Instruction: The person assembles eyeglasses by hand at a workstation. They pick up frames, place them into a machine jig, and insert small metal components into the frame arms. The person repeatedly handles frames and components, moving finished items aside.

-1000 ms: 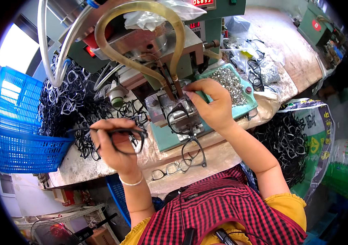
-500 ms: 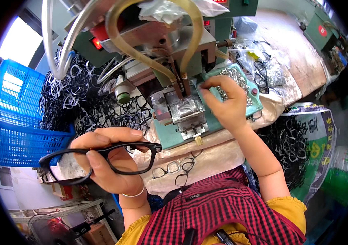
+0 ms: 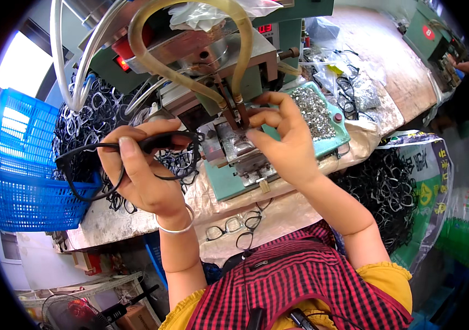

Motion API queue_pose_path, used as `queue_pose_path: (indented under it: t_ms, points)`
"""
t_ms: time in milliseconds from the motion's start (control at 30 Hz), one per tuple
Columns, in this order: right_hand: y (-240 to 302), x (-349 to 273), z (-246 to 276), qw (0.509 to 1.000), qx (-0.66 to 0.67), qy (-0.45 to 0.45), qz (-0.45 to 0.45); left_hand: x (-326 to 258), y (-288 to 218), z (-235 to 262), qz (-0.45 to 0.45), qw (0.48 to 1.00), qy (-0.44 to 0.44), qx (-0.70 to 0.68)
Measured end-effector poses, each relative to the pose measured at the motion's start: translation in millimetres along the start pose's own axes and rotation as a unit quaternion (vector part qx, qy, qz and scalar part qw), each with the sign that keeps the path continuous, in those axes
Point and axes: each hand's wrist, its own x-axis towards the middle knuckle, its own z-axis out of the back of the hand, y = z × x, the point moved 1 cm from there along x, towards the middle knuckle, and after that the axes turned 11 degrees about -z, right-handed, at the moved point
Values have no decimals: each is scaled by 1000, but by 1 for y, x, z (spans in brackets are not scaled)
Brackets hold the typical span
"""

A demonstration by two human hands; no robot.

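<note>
One black spectacle frame is above the left of the counter, held by the bent fingers of my left hand; a slack hold could let it drop or snag the loose frames behind. Next come the prongs over the metal fixture: if they moved, I'd risk pinching my right hand, close beside them. Its fingers are curled and narrow; I cannot tell whether they hold anything. Further right, a careless knock could spill the green tray.

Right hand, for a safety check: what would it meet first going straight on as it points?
The right hand would likely meet the brown prongs just to its left; depth is unclear.
</note>
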Motion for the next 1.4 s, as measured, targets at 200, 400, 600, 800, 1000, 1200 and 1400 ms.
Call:
queue_pose_path:
  t_ms: [200,400,600,800,1000,1200,1400]
  points:
    - [-2,-2,63,969,-243,-19,47,-48,-27,-3,409,867,191,-213]
    - [-74,8,122,805,-545,-198,126,-87,3,-23,641,665,162,-348]
    - [-70,19,117,828,-499,-245,72,-98,13,-22,623,647,125,-421]
    - [-86,57,74,815,-529,-174,160,-108,16,-17,621,642,126,-431]
    - [-75,29,98,910,-367,-190,41,-186,28,70,195,718,655,-132]
    - [-84,26,99,932,-311,-188,7,-196,21,92,215,565,782,-148]
    - [-80,25,81,958,-232,-168,-14,-229,32,75,331,518,763,-200]
